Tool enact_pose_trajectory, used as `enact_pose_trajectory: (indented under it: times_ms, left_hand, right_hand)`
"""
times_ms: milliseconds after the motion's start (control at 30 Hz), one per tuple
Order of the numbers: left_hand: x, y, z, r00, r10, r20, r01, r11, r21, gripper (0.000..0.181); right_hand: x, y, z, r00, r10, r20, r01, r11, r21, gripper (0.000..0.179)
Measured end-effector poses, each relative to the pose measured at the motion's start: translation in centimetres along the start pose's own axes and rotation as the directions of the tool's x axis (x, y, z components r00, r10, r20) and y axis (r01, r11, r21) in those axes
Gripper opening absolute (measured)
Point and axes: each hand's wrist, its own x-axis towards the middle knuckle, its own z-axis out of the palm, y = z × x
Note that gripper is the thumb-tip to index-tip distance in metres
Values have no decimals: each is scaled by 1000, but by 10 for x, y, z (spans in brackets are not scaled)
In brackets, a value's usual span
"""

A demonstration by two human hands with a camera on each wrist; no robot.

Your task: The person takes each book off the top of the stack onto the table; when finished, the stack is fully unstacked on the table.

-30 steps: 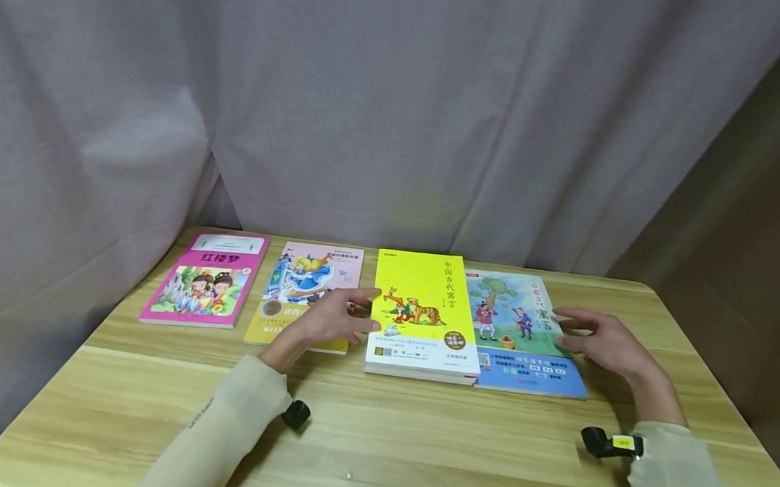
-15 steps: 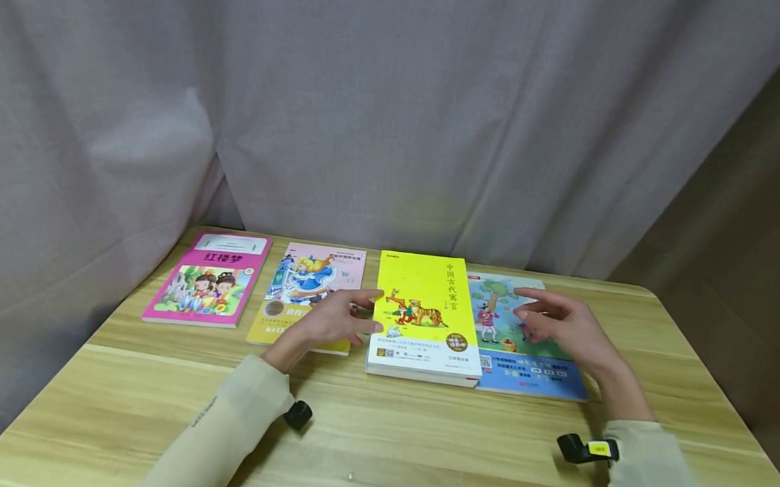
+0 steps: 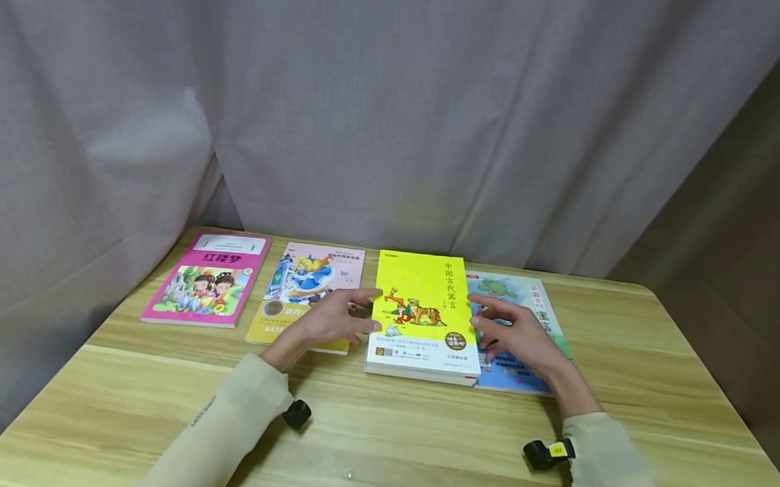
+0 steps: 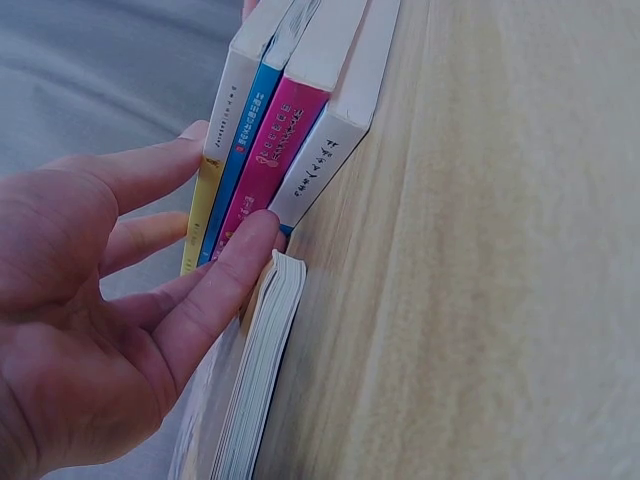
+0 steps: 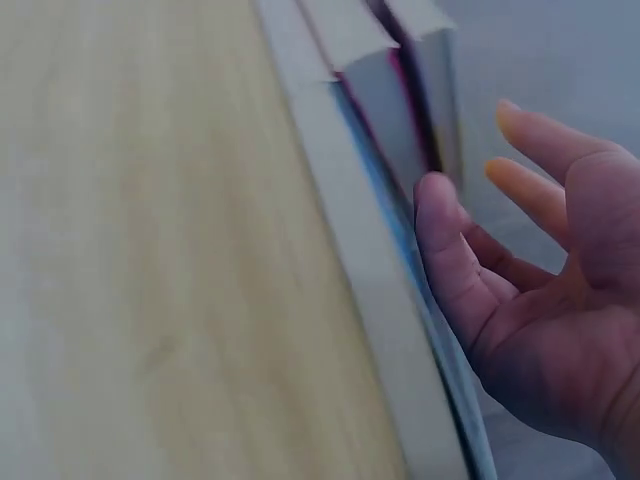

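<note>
A yellow picture-covered book (image 3: pixel 421 281) tops a stack in the middle of the table. In the left wrist view the stack's spines show: yellow, blue, a pink book (image 4: pixel 278 150) and a white-edged one at the bottom. My left hand (image 3: pixel 334 319) is at the stack's left side, fingers extended with tips right at the spines. From the right, my right hand (image 3: pixel 519 335) comes up to the stack's other side, fingers spread and loosely bent. Beneath that hand lies a green-and-blue book (image 3: pixel 515 380), partly hidden by it and overlapping the stack's right side in the head view.
A pink-bordered book (image 3: pixel 198 293) lies at the far left of the wooden table (image 3: pixel 381 439). Between it and the stack is a pink-and-yellow book (image 3: pixel 313 269), partly covered by my left hand. A grey curtain (image 3: pixel 369 112) hangs behind the table's back edge.
My right hand has moved left from the green-and-blue book's right edge, over its cover, to the right side of the stack. The left hand and the books have stayed in place.
</note>
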Motion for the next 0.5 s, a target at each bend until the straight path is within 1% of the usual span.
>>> enact_pose_trajectory:
  times_ms: [167,300,500]
  left_hand:
    - [0,-1,0,1000,-2,4,2,1000,-8,65]
    - [0,-3,0,1000,-4,9,4,1000,-6,65]
    - [1,-4,0,1000,18,13,-18,1000,-3,66]
  right_hand:
    - [6,0,8,999,18,47,-17,999,-29,64]
    - [10,-3,13,999,24,47,-20,997,-75,65]
    - [14,-6,15,996,83,26,-81,993,-81,67]
